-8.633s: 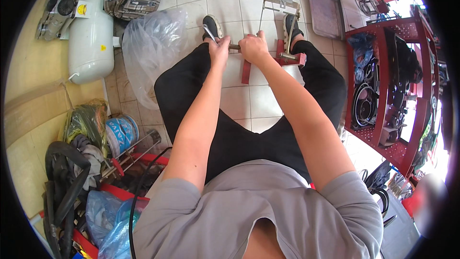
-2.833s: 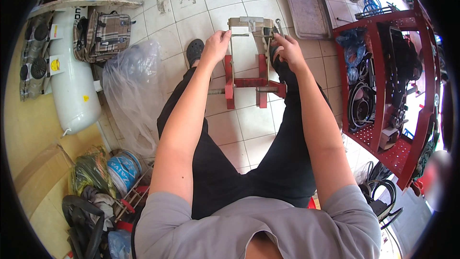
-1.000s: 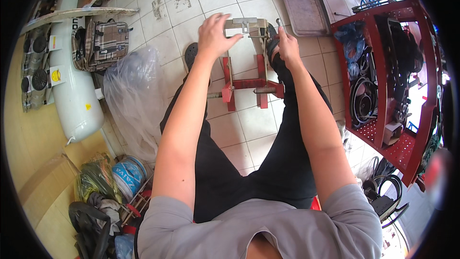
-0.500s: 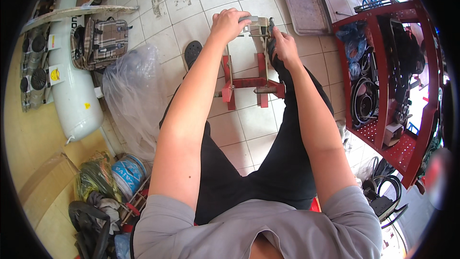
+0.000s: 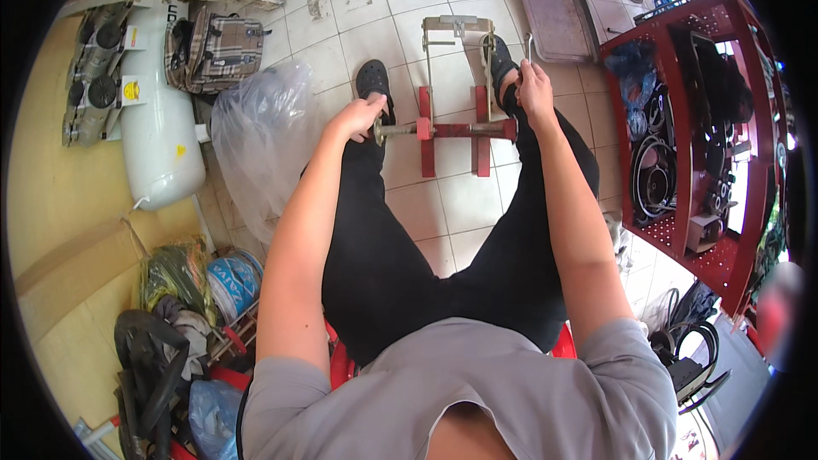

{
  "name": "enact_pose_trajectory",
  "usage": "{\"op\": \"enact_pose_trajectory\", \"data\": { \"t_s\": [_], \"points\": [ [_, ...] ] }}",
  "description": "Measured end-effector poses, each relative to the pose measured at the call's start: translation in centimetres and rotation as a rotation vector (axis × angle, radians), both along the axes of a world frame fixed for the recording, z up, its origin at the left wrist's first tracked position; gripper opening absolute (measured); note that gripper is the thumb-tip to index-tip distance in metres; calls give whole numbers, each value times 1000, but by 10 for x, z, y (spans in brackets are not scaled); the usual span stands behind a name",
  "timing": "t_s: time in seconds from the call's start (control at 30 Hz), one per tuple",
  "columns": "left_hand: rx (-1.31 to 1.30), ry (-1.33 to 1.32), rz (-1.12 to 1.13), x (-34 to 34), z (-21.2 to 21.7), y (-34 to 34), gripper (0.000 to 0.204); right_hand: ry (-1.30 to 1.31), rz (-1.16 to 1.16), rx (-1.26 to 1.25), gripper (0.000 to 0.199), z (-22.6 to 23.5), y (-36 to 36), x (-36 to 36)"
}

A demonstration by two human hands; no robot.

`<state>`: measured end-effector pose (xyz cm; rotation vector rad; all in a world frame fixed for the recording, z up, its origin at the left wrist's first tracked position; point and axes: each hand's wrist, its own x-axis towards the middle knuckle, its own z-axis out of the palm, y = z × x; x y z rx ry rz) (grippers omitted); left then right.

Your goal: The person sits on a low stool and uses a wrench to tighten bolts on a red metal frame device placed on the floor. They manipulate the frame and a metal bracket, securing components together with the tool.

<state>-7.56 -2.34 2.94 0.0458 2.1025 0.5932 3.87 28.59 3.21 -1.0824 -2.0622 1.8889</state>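
On the floor between my feet stands a red metal stand [image 5: 483,158] with two thin uprights and a grey crossbar [image 5: 439,24] at its far end. A threaded rod [image 5: 398,129] passes sideways through its red blocks. My left hand [image 5: 356,119] is closed at the rod's left end, its fingers around a round knob [image 5: 378,131] that they partly hide. To the right of the stand, apart from it, my right hand [image 5: 535,94] grips a slim metal wrench [image 5: 528,48], its head pointing away from me.
A shallow metal tray [image 5: 558,17] lies on the tiles at the far right. Red shelving [image 5: 682,145] with parts and cables lines the right side. On the left are a clear plastic bag [image 5: 260,136], a plaid bag [image 5: 230,53] and a white cylinder [image 5: 158,119].
My left hand has left the crossbar and come nearer to the rod's left end. My right hand has drawn back from the stand's far right corner, carrying the wrench. The view has shifted slightly.
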Motion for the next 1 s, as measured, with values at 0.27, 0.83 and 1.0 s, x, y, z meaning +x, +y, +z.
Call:
{"op": "enact_pose_trajectory", "data": {
  "t_s": [0.27,0.83,1.0],
  "points": [
    [54,-83,433,51,-23,-2,68,48,238,-42,22,42,-80,99],
    [1009,254,605,54,-53,-21,34,-214,604,348,30,20,-109,119],
    [975,506,766,51,-35,-24,43,-276,654,411,32,20,-107,115]
  ]
}}
